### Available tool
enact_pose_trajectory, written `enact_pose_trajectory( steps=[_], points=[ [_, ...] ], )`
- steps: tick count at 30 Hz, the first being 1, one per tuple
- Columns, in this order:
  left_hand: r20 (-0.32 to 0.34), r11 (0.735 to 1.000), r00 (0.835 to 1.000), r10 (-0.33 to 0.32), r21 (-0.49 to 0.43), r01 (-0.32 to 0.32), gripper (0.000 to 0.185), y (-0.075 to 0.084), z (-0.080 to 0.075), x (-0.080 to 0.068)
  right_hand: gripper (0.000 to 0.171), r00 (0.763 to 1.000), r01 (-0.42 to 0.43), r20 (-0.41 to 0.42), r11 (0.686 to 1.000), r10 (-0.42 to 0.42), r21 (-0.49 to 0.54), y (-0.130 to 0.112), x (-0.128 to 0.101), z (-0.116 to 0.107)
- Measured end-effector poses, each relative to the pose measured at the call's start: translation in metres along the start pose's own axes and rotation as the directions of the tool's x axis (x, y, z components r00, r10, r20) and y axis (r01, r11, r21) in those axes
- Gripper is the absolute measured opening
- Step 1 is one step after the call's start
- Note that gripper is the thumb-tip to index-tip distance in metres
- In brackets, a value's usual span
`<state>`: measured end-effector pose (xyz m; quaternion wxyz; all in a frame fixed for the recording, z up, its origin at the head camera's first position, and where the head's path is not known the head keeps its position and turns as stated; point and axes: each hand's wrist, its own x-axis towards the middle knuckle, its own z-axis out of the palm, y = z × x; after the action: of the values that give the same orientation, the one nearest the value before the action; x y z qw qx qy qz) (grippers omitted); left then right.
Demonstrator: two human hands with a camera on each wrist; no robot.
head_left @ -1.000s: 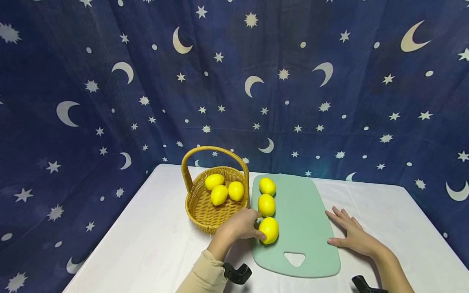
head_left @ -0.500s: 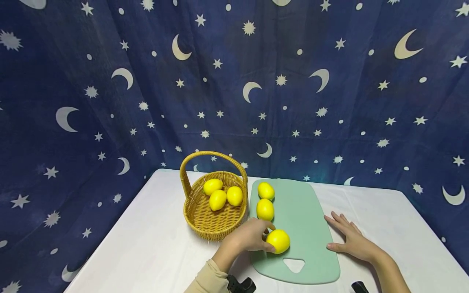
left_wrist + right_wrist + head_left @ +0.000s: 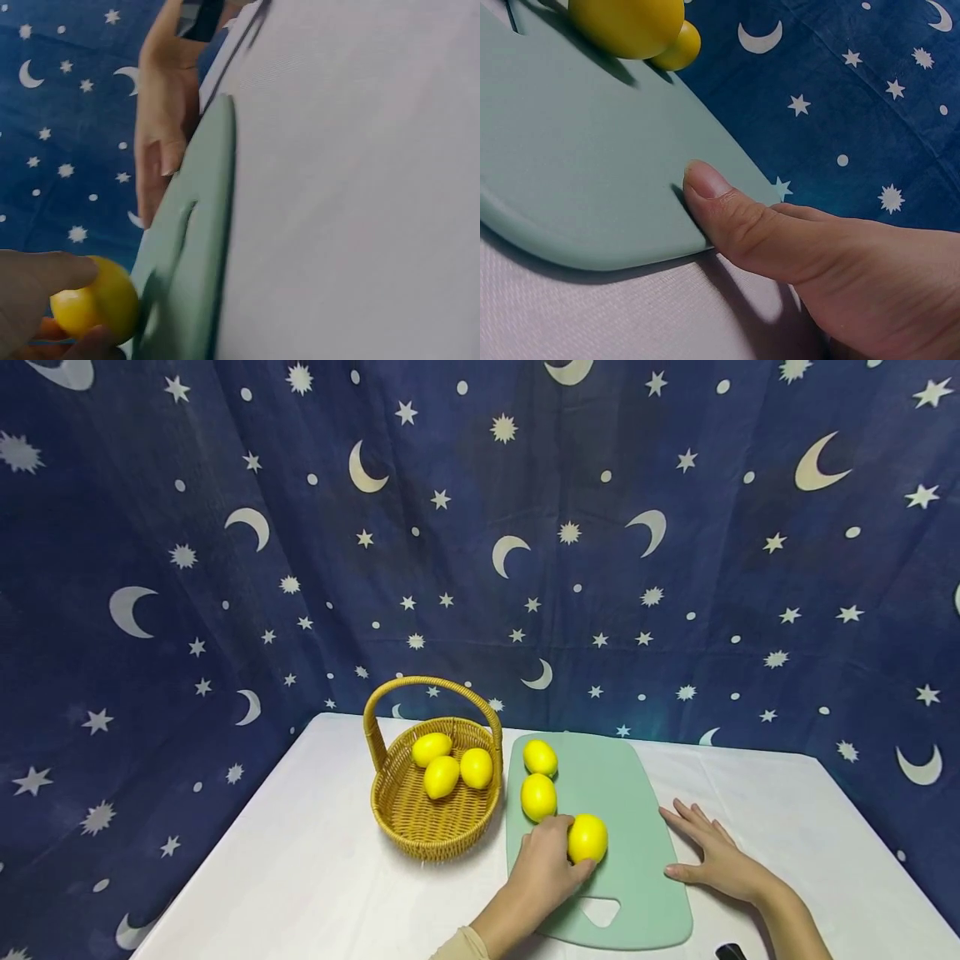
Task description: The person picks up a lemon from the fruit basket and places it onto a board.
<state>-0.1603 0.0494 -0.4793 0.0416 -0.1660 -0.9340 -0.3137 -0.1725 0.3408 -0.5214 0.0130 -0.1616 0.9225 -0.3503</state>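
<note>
My left hand (image 3: pixel 557 862) grips a yellow lemon (image 3: pixel 587 837) near the front middle of a pale green cutting board (image 3: pixel 630 793). In the left wrist view the lemon (image 3: pixel 97 300) sits between my thumb and fingers, resting on the board (image 3: pixel 187 255). Two more lemons (image 3: pixel 540 757) (image 3: pixel 538 796) lie in a row along the board's left side. My right hand (image 3: pixel 708 852) lies flat on the table at the board's right edge. Its thumb (image 3: pixel 727 210) rests on the board's rim (image 3: pixel 592 225).
A woven basket (image 3: pixel 420 822) with a tall handle stands left of the board and holds three lemons (image 3: pixel 442 772). The white tablecloth (image 3: pixel 300 860) covers the table. A dark blue star-and-moon curtain (image 3: pixel 480 527) hangs close behind and to the left.
My left hand has moved the front lemon rightward along the board, out of line with the other two. The right hand has stayed at the board's edge.
</note>
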Motion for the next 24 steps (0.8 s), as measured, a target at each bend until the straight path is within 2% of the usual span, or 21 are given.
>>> enact_pose_trajectory(
  steps=[3, 7, 12, 15, 17, 21, 24],
  points=[
    [-0.016, 0.999, 1.000, -0.015, -0.041, 0.015, 0.053, 0.002, 0.006, -0.001, 0.085, 1.000, 0.007, -0.004, 1.000, -0.007, 0.000, -0.001, 0.000, -0.001],
    [-0.029, 0.997, 1.000, 0.006, -0.074, -0.008, 0.050, 0.002, 0.014, 0.000, 0.085, 1.000, 0.005, -0.011, 1.000, -0.005, 0.009, -0.001, 0.000, 0.000],
    [-0.053, 0.998, 0.998, 0.047, -0.050, -0.049, 0.053, 0.001, 0.025, 0.003, 0.085, 1.000, -0.031, 0.003, 0.999, 0.031, 0.034, 0.002, -0.001, 0.003],
    [-0.088, 0.998, 0.996, 0.019, -0.062, -0.025, 0.056, 0.002, 0.032, 0.006, 0.085, 0.999, -0.044, 0.005, 0.999, 0.044, 0.029, 0.004, 0.000, 0.005],
    [-0.124, 0.995, 0.992, -0.017, -0.101, 0.004, 0.057, 0.003, 0.037, 0.007, 0.085, 0.999, -0.039, -0.001, 0.999, 0.039, 0.026, 0.005, -0.001, 0.006],
    [-0.197, 0.980, 0.977, -0.084, -0.196, 0.045, 0.056, 0.005, 0.048, 0.009, 0.084, 1.000, -0.024, -0.013, 0.999, 0.024, 0.026, 0.004, -0.001, 0.005],
    [-0.249, 0.975, 0.962, -0.111, -0.217, 0.056, 0.055, 0.004, 0.053, 0.010, 0.083, 1.000, -0.017, -0.016, 0.999, 0.017, 0.027, 0.004, -0.001, 0.004]
  ],
)
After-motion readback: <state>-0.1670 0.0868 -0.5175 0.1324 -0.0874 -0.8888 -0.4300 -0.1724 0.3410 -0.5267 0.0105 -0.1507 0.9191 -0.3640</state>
